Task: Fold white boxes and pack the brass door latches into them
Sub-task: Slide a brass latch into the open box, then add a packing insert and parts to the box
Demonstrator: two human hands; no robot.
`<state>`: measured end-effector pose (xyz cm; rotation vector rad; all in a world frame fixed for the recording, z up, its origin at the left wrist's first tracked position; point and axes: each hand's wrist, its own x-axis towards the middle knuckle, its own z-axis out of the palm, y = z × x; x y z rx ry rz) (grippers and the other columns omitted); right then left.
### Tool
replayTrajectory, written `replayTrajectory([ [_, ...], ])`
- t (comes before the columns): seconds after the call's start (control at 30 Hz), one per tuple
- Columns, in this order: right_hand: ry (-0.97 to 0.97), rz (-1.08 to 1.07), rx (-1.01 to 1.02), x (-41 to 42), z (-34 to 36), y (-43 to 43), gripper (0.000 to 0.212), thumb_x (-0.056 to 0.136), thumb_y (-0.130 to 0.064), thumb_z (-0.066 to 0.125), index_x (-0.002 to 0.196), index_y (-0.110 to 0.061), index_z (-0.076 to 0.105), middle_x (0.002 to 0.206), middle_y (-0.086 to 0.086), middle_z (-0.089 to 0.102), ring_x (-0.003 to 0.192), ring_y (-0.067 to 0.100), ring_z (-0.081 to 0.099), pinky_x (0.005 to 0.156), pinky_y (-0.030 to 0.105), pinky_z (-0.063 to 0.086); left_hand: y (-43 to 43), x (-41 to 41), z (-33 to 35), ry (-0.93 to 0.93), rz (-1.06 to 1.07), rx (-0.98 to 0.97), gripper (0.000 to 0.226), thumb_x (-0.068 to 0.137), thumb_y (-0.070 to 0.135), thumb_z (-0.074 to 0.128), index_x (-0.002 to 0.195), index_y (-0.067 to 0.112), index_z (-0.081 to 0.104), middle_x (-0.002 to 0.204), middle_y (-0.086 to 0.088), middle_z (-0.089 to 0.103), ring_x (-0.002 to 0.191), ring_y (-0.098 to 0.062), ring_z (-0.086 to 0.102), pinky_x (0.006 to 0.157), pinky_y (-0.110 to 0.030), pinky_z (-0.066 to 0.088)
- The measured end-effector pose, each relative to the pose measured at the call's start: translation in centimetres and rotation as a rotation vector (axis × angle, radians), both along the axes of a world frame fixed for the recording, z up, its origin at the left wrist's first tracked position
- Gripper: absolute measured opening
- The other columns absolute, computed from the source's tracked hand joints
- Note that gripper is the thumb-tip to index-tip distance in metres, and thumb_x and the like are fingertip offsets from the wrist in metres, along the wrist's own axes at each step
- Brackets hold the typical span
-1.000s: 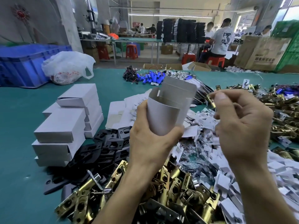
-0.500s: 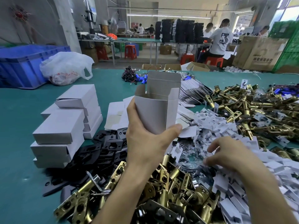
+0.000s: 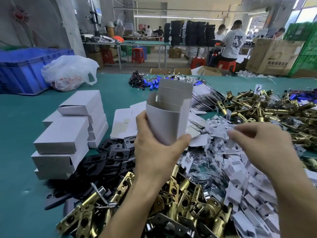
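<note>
Head view | left hand (image 3: 154, 152) curled round lower half of white box (image 3: 169, 121), upright, mouth open, above brass door latches (image 3: 187, 194) | right hand (image 3: 260, 145) pinches blurred white card piece (image 3: 230, 144) | I judge box light, crushable: grip corners, not panels.

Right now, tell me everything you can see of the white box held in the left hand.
The white box is thin matte cardboard, partly formed, its near face bowed rather than flat. It is upright above the brass latches, top open, a tall lid flap rising at the back, short side flaps up. The left hand grips its lower end, thumb on the right. Nothing shows inside. The right hand, pinching a small white insert, is apart from it.
</note>
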<state>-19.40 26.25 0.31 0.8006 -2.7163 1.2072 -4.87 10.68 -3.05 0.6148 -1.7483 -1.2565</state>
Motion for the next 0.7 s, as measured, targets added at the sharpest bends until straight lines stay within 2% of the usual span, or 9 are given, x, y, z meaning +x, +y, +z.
replayTrajectory([
  [0.07,0.056,0.095,-0.358,1.9,1.6,-0.1,0.035,0.080,-0.045,0.067,0.107,-0.023,0.073,0.082,-0.005,0.073,0.069,0.007,0.065,0.065,0.022,0.053,0.4,0.0,-0.1,-0.086,0.033,-0.082,0.080,0.053,0.065,0.078,0.118,0.046,0.034,0.105,0.018,0.060,0.081,0.000,0.064,0.061,-0.025,0.058],
  [0.13,0.084,0.223,-0.643,4.2,3.3,-0.5,0.028,0.080,-0.043,0.069,0.104,-0.029,0.070,0.090,-0.010,0.075,0.081,0.007,0.071,0.072,0.019,0.057,0.6,-0.1,-0.3,-0.127,0.033,-0.105,0.080,0.052,0.069,0.075,0.116,0.047,0.034,0.105,0.017,0.059,0.082,-0.002,0.064,0.065,-0.033,0.059],
  [0.23,0.200,0.328,-0.818,6.2,4.4,-1.4,0.015,0.089,-0.033,0.069,0.103,-0.028,0.064,0.091,-0.006,0.074,0.083,0.008,0.072,0.072,0.015,0.055,0.7,-0.2,-0.5,-0.157,0.028,-0.144,0.079,0.054,0.067,0.077,0.117,0.046,0.034,0.108,0.014,0.059,0.086,-0.006,0.064,0.065,-0.032,0.057],
  [0.33,0.332,0.295,-0.830,6.8,4.4,-2.5,0.006,0.093,-0.026,0.068,0.096,-0.029,0.063,0.086,-0.009,0.071,0.079,0.011,0.071,0.067,0.021,0.056,0.9,-0.3,-0.7,-0.196,0.044,-0.198,0.081,0.058,0.060,0.079,0.123,0.044,0.033,0.111,0.014,0.057,0.090,-0.008,0.061,0.070,-0.034,0.056],
  [0.47,0.390,0.210,-0.738,6.4,3.4,-4.1,0.007,0.095,-0.025,0.067,0.102,-0.024,0.064,0.084,-0.015,0.070,0.070,0.011,0.069,0.061,0.037,0.057,1.2,-0.3,-0.7,-0.214,0.040,-0.239,0.081,0.060,0.057,0.078,0.125,0.043,0.032,0.113,0.015,0.055,0.092,-0.008,0.058,0.072,-0.037,0.055],
  [0.5,0.394,0.198,-0.721,6.3,3.3,-4.4,0.010,0.094,-0.025,0.067,0.104,-0.025,0.064,0.082,-0.018,0.069,0.068,0.009,0.069,0.060,0.036,0.056,1.3,-0.2,-0.7,-0.216,0.053,-0.263,0.082,0.061,0.055,0.078,0.126,0.042,0.032,0.113,0.014,0.054,0.092,-0.009,0.058,0.072,-0.039,0.055],
  [0.6,0.478,0.184,-0.641,6.3,3.1,-4.8,0.012,0.094,-0.024,0.068,0.105,-0.026,0.070,0.081,-0.025,0.064,0.070,-0.003,0.064,0.064,0.015,0.049,1.5,-0.1,-0.4,-0.236,0.106,-0.338,0.084,0.065,0.048,0.081,0.131,0.040,0.030,0.115,0.012,0.051,0.094,-0.018,0.057,0.074,-0.042,0.054],
  [0.63,0.509,0.184,-0.601,6.2,3.0,-4.7,0.010,0.093,-0.023,0.068,0.102,-0.023,0.072,0.079,-0.021,0.065,0.069,-0.001,0.062,0.064,0.013,0.047,1.6,0.0,-0.4,-0.240,0.120,-0.349,0.085,0.066,0.046,0.082,0.132,0.040,0.028,0.115,0.011,0.050,0.095,-0.020,0.057,0.074,-0.043,0.054],
  [0.7,0.560,0.179,-0.508,6.1,2.8,-4.5,0.007,0.093,-0.019,0.069,0.098,-0.019,0.074,0.077,-0.011,0.067,0.066,0.005,0.057,0.064,0.019,0.045,1.7,0.0,-0.4,-0.239,0.144,-0.366,0.086,0.067,0.045,0.083,0.132,0.041,0.026,0.115,0.011,0.047,0.096,-0.023,0.057,0.073,-0.044,0.054],
])
